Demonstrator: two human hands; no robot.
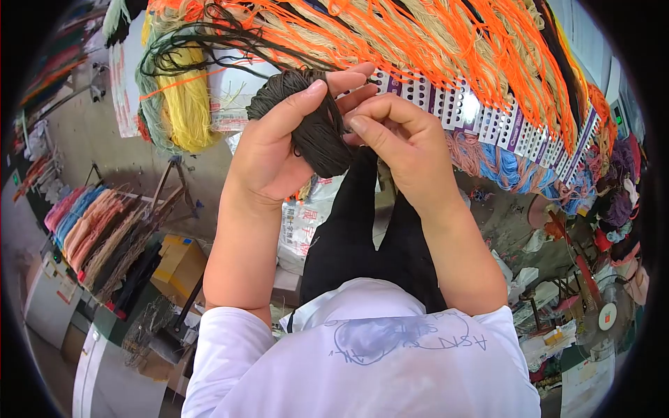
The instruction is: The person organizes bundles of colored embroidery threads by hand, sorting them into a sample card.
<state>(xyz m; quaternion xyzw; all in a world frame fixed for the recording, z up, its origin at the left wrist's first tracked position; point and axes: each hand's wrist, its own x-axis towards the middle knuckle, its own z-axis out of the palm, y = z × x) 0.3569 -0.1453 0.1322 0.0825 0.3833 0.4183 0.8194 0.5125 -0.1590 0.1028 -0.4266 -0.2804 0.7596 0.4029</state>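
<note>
A thick skein of dark olive-black thread lies bundled in my left hand. The thumb wraps over it from the near side, while the other fingers reach behind and past its far end. Close against the skein's right edge is my right hand, thumb and forefinger pinched together. What lies between those fingertips is too small to make out. Long loose dark strands trail from behind the skein toward the upper left, over the yellow thread hank.
Orange and beige thread hanks spread across the top, with punched white-and-purple cards below them. Blue and pink thread hangs at the right. A rack of coloured hanks, a cardboard box and a fan stand around me.
</note>
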